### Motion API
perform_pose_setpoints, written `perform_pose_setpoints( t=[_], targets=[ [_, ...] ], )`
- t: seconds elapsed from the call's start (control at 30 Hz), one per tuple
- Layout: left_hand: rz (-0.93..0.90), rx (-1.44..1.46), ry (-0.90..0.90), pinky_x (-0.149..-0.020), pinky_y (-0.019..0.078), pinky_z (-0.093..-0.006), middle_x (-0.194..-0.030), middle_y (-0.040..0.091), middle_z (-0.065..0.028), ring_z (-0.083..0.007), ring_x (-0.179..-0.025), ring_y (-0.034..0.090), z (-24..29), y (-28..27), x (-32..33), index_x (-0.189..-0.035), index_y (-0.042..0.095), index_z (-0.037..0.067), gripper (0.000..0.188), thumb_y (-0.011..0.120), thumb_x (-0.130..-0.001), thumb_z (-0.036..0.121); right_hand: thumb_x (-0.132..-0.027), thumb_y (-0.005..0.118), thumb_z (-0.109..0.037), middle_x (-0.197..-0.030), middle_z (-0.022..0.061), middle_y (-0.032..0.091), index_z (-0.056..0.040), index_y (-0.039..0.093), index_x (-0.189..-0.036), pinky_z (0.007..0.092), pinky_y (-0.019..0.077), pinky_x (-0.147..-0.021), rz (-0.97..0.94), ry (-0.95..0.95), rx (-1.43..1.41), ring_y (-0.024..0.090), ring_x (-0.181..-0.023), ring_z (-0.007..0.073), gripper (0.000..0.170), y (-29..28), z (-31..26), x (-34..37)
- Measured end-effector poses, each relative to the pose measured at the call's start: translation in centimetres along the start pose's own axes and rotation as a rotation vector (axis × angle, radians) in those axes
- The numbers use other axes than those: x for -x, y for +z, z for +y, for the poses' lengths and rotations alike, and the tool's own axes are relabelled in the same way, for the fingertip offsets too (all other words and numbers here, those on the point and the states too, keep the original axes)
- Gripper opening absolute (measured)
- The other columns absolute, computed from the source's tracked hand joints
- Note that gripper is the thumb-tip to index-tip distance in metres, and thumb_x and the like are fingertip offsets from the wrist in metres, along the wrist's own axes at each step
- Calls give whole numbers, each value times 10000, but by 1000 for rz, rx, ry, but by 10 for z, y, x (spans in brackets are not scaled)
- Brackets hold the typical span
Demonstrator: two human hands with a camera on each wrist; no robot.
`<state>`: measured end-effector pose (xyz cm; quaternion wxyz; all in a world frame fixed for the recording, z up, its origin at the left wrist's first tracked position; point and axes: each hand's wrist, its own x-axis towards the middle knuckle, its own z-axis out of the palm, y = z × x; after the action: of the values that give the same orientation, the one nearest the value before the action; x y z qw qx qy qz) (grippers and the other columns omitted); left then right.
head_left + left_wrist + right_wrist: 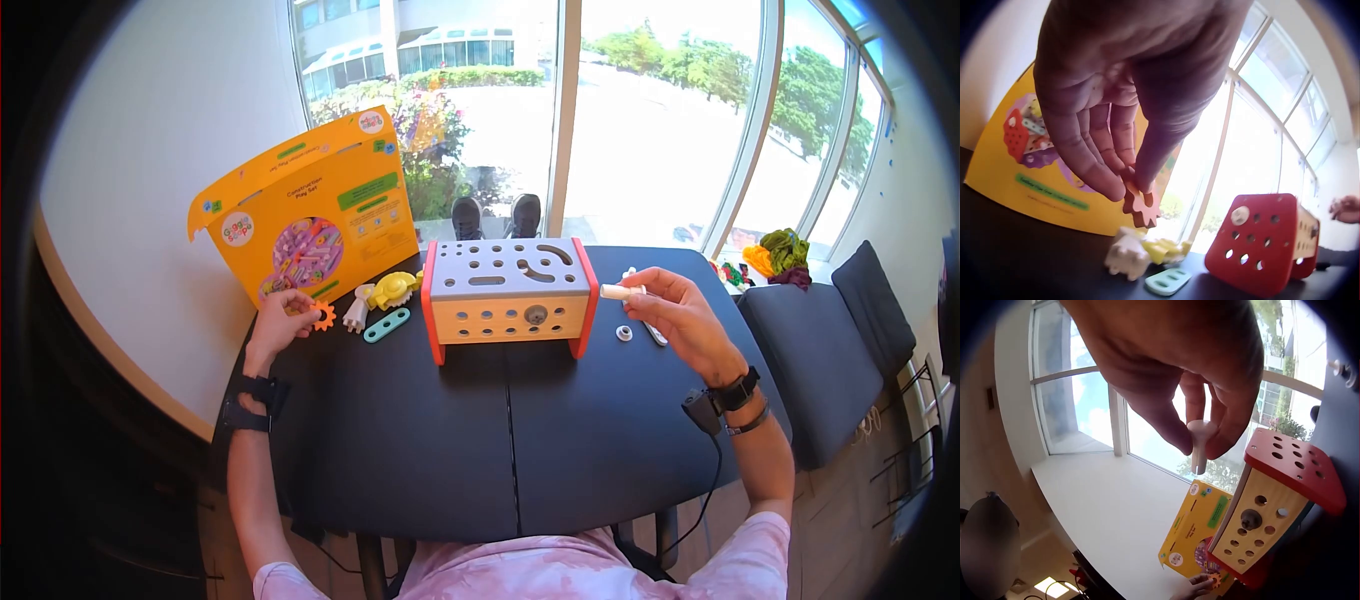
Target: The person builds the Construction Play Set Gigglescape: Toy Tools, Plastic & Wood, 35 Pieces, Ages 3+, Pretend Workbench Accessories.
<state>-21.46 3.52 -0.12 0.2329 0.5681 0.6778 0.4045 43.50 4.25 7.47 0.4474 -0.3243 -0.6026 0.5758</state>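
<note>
Left grip in a pinch on one orange gear, right grip on one white peg.

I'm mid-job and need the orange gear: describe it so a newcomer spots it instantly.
Find the big yellow box standing on the black table. In front of its lower edge, the left hand pinches the small orange gear. Its colour sets it apart from the flat teal strip and the yellow piece lying nearby.

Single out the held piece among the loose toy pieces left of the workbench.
The orange gear, pinched by the left hand; the teal three-holed strip and the white and yellow pieces lie on the table, unheld.
</note>
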Motion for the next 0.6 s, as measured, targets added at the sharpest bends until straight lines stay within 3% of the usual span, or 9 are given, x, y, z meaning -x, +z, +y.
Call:
perform_pose_setpoints(
  t=[0.13, 0.27, 0.37, 0.53, 0.6],
  targets=[
    [-89, 153, 141, -731, 631, -254, -956, 821, -64, -121, -814, 782, 82, 9, 35, -1094, 808, 0, 216, 914, -939, 106, -1087, 760, -118, -1261, 108, 753, 8, 761, -1368, 322, 619, -1074, -4, 45, -101, 748, -1105, 153, 307, 10, -1, -1],
    [-230, 277, 217, -802, 637, -260, -1022, 860, -133, -157, -896, 829, 133, 42, 58, -1104, 833, -33, 203, 906, -931, 44, -1075, 773, -95, -1248, 117, 785, 14, 774, -1326, 305, 608, -1031, -60, 2, 78, 757, -1155, 143, 273, 33, -2, 5],
    [-247, 293, 331, -815, 640, -258, -1027, 862, -162, -177, -906, 840, 149, 74, 61, -1094, 837, -57, 199, 906, -916, -2, -1057, 793, -70, -1243, 108, 791, 5, 784, -1239, 299, 605, -1006, -108, -46, 49, 770, -1147, 152, 196, 51, 2, 8],
    [-262, 268, 391, -832, 636, -245, -992, 862, -141, -129, -891, 814, 156, 121, 57, -1102, 864, -64, 196, 903, -918, -9, -948, 889, 11, -1174, 100, 765, 24, 789, -1169, 310, 621, -984, -175, -59, 101, 790, -1110, 182, 243, 70, 13, 11],
    [-248, 267, 421, -831, 644, -252, -1004, 867, -136, -135, -866, 816, 158, 134, 56, -1114, 866, -50, 210, 906, -919, 16, -953, 885, 8, -1190, 95, 760, 19, 801, -1160, 305, 621, -996, -213, -87, 170, 791, -1122, 186, 223, 76, 20, 8]
  ],
)
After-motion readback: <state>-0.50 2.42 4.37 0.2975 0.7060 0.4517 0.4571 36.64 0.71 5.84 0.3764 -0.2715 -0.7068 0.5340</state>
